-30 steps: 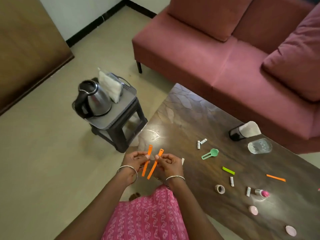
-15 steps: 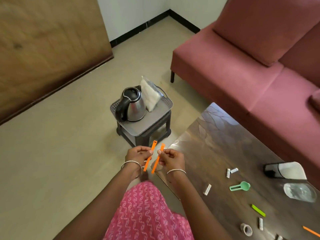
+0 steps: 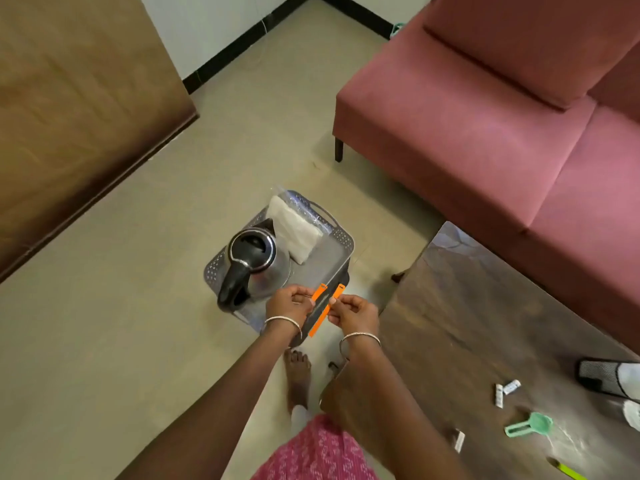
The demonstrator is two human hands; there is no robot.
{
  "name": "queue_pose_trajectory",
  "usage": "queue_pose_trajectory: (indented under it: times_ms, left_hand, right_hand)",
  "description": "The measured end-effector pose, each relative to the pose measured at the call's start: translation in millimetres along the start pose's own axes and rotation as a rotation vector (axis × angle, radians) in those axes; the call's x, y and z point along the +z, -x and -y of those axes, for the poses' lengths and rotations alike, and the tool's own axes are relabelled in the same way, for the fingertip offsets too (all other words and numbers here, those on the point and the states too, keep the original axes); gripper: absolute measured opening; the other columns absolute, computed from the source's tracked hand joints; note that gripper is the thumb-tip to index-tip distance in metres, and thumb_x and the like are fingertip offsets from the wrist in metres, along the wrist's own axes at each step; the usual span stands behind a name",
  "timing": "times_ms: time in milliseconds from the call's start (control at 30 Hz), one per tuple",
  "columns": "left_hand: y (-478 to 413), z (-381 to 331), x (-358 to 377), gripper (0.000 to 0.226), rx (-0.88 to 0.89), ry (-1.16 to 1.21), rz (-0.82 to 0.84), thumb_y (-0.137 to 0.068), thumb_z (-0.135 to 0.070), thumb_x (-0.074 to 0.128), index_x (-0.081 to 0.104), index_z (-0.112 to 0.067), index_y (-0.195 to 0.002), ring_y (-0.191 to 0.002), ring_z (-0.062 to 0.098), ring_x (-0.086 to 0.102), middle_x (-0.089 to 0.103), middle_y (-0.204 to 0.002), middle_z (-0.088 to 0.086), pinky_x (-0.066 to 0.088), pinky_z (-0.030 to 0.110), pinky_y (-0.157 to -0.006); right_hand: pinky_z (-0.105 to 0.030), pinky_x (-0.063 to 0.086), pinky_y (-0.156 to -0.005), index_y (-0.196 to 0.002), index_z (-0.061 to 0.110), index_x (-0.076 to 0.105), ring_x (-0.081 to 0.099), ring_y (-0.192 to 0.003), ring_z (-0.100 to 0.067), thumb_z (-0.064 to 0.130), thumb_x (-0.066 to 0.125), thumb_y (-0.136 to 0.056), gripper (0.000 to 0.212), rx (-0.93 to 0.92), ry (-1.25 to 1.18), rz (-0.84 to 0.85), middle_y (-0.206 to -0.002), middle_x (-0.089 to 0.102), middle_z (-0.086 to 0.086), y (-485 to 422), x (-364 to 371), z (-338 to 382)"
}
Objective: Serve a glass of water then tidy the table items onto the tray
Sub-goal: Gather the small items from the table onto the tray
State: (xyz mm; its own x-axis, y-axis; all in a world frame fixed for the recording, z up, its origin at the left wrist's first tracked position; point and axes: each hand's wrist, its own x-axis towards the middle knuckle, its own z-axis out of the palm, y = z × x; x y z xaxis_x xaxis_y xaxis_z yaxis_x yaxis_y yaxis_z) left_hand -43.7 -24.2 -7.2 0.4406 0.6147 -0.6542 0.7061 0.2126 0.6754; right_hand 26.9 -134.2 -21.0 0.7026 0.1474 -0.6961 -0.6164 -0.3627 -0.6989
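L hand (image 3: 291, 304) + R hand (image 3: 355, 311) pinching orange strips (image 3: 321, 318), near tray (image 3: 346, 237)

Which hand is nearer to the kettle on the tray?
Left. The left hand is right beside the kettle; the right hand is farther off, toward the table. Each pinches an orange strip.

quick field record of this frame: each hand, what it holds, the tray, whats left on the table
left hand: pinches one orange clip
right hand: pinches a second orange clip
hands' place: in this view, over the near corner of the tray
tray holds: kettle, white packet
table: green scoop, lime strip, small white pieces
stage: clips not yet set down
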Motion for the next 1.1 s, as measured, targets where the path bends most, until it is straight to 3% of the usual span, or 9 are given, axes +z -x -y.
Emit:
queue_pose_trajectory:
  times_ms: [133,300,400,533,633,733,833,1100]
  left_hand:
    - [-51.4,-17.7,23.2,0.018,0.084,-0.225,-0.047,-0.08,-0.006,0.06,0.073,-0.015,-0.088,-0.082,0.026,0.068,0.074,-0.085,0.007,0.054,0.034,-0.073]
    - [-109.1,-30.9,43.0,0.015,0.119,-0.368,-0.075,-0.084,-0.01,0.064,0.075,-0.016,-0.093,-0.087,0.023,0.07,0.076,-0.091,0.005,0.055,0.034,-0.073]
    - [-136.8,-32.7,53.2,0.016,0.09,-0.451,-0.085,-0.087,-0.015,0.064,0.074,-0.019,-0.098,-0.092,0.026,0.069,0.075,-0.096,0.007,0.055,0.038,-0.078]
    - [-158.4,-32.6,67.3,0.02,0.091,-0.581,-0.136,-0.09,-0.025,0.061,0.072,-0.026,-0.108,-0.094,0.033,0.067,0.073,-0.099,0.012,0.055,0.038,-0.076]
    - [-172.7,-29.6,73.7,0.019,0.099,-0.627,-0.172,-0.092,-0.028,0.059,0.07,-0.027,-0.108,-0.091,0.034,0.066,0.072,-0.098,0.012,0.051,0.037,-0.071]
    - [-186.2,-25.9,78.6,0.019,0.108,-0.612,-0.169,-0.092,-0.029,0.059,0.07,-0.027,-0.107,-0.09,0.036,0.066,0.072,-0.097,0.013,0.051,0.038,-0.071]
    - [-193.0,-21.1,82.7,0.02,0.116,-0.617,-0.158,-0.092,-0.033,0.059,0.07,-0.028,-0.108,-0.09,0.038,0.066,0.072,-0.097,0.015,0.05,0.036,-0.07]
    - [-200.7,-13.3,84.6,0.025,0.126,-0.632,-0.099,-0.091,-0.034,0.057,0.068,-0.029,-0.113,-0.092,0.042,0.064,0.069,-0.099,0.021,0.047,0.037,-0.07]
  right_hand:
    - [-0.018,0.052,-0.046,-0.088,-0.006,0.066,0.055,-0.038,-0.004,-0.005,0.073,-0.08,0.01,0.03,-0.008,-0.122,-0.06,0.061,-0.011,-51.1,12.7,19.3]
    - [-0.038,0.056,-0.067,-0.06,0.018,0.067,0.059,-0.053,-0.02,0.01,0.079,-0.075,0.021,0.102,0.076,-0.222,-0.057,0.065,-0.009,-107.2,26.5,35.2]
    - [-0.042,0.061,-0.071,-0.053,0.021,0.067,0.064,-0.057,-0.024,0.013,0.081,-0.071,0.024,0.139,0.129,-0.279,-0.059,0.068,-0.007,-135.7,36.1,38.0]
    - [-0.044,0.061,-0.076,-0.06,0.018,0.072,0.073,-0.075,-0.033,0.02,0.077,-0.071,0.012,0.152,0.269,-0.292,-0.073,0.075,-0.012,-157.6,50.1,38.4]
    - [-0.039,0.06,-0.072,-0.063,0.015,0.074,0.072,-0.075,-0.03,0.026,0.069,-0.078,0.02,0.13,0.409,-0.296,-0.07,0.074,-0.009,-166.3,59.5,37.5]
    - [-0.029,0.052,-0.069,-0.079,0.011,0.076,0.068,-0.086,-0.031,0.031,0.063,-0.086,0.025,0.102,0.535,-0.299,-0.084,0.074,-0.011,-174.2,69.1,36.0]
    - [-0.028,0.039,-0.063,-0.08,0.008,0.073,0.065,-0.088,-0.033,0.031,0.057,-0.092,0.03,0.079,0.572,-0.303,-0.087,0.072,-0.012,-177.9,80.0,35.0]
    - [-0.026,0.035,-0.062,-0.089,0.007,0.071,0.065,-0.093,-0.034,0.031,0.051,-0.096,0.032,0.136,0.591,-0.313,-0.096,0.071,-0.015,-188.0,90.6,34.9]
